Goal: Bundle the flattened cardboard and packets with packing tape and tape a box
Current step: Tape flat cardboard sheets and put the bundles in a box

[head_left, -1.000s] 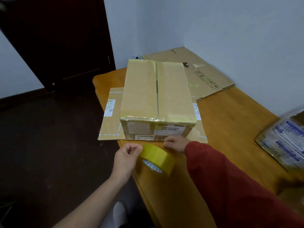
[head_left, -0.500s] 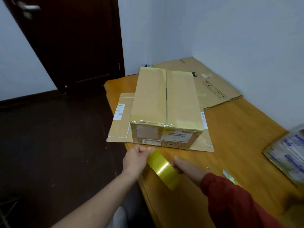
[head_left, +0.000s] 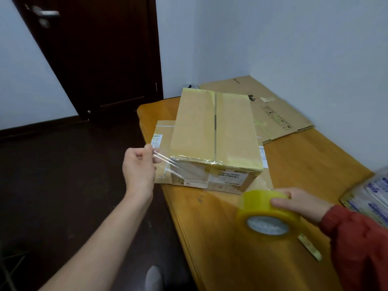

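The left hand was raised off the table's left edge, thumb and curled fingers pinching the tape end just beside the near left corner of the box. The right hand, in a red sleeve, gripped the tape roll above the table, in front of the box's near right corner, thumb across the yellow outer band. The roll's core opening faced the person and slightly down, so its axis ran roughly toward the camera. The drawn tape stretched from left hand to roll, across the box's near end face. The box's long axis ran away from the person toward the wall corner, its top seam along that line. Half a second earlier both hands had been close together at the near table edge with the roll between them; since then they had parted, the left going up and left, the right carrying the roll rightward, with a length of tape drawn out. The clear film was hard to trace past the glinting part by the left fingers. The right fingers behind the roll were hidden. The flattened cardboard under the box was mostly covered; a larger cardboard sheet lay behind it. The packets at right were blurred and cut off by the frame edge.
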